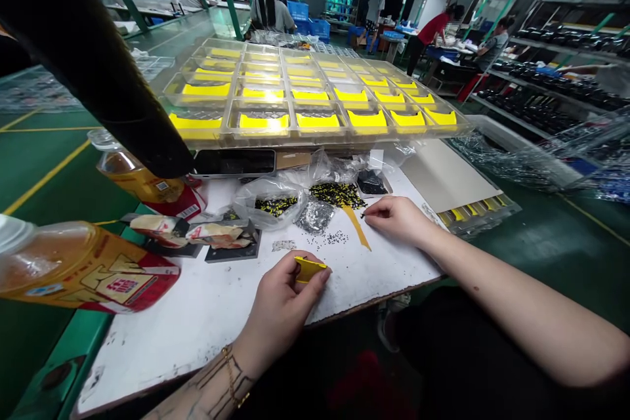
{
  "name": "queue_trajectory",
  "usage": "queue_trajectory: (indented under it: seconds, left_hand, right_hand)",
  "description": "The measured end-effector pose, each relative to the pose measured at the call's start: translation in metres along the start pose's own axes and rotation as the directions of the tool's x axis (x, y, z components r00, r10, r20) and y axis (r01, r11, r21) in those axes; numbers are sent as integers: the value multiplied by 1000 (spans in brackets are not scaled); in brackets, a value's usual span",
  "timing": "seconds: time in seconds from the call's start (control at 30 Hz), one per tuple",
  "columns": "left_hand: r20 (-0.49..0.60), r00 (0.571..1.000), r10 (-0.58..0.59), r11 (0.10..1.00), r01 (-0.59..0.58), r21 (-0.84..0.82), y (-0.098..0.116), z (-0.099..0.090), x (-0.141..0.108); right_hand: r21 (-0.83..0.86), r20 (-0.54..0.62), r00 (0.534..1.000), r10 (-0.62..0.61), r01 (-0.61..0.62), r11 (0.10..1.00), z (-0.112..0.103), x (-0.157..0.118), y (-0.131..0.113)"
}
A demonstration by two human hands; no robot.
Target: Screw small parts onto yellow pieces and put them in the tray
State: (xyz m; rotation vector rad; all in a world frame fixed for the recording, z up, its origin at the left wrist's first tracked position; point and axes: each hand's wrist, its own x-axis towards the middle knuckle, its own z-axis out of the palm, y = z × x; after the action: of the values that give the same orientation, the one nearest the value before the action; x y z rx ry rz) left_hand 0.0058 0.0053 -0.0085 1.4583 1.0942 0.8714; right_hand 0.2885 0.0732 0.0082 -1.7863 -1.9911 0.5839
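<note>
Your left hand (283,298) is over the near part of the white-topped counter (197,321), its thumb and fingers clamped on a flat, bright yellow piece (311,269) that juts out between them. Your right hand (396,218) is farther forward and to the right, its fingers pinched together on a tiny dark piece (363,214), too small to make out in detail.

Just left of your right hand, a narrow orange-yellow strip (358,228) lies on the counter, its far end at a heap of small black and yellow parts (339,194). Between your two hands, tiny black bits (335,237) are scattered on the white surface, near a clear bag of small grey bits (315,217). To the left of the heap you have an open, crumpled clear plastic bag (246,200) with more black and yellow parts inside; behind your right hand is a small shallow tray of black parts (373,182).

Two black blocks with tape-wrapped tops (216,236) sit toward your left, beside two amber-coloured plastic bottles (93,262) with red and yellow labels. Beyond the bags, a large clear compartmented tray (285,134) stands raised, with yellow pieces in many of its compartments.
</note>
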Motion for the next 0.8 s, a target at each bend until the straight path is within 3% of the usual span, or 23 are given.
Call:
queue_trajectory:
  seconds: [0.23, 0.4, 0.5, 0.6, 0.7, 0.8]
  left_hand:
    - [83, 996, 31, 998, -35, 54, 2, 0, -2]
    - [39, 996, 75, 993, -78, 92, 5, 1, -3]
    - [2, 998, 66, 994, -66, 89, 4, 3, -2]
    - [-44, 998, 36, 999, -36, -16, 3, 4, -1]
    - [-89, 996, 24, 986, -38, -160, 3, 5, 0]
    - [-99, 995, 27, 969, -51, -241, 1, 5, 0]
  right_hand:
    - [16, -89, 995, 53, -51, 999, 8, 1, -13]
    - [242, -67, 988, 140, -120, 963, 7, 2, -17]
    - [457, 33, 980, 195, -188, 869, 8, -4, -26]
    - [627, 190, 969, 159, -245, 739, 14, -17, -45]
    - [695, 331, 941, 75, -297, 655, 22, -33, -68]
    - [712, 392, 920, 11, -312, 629, 26, -42, -84]
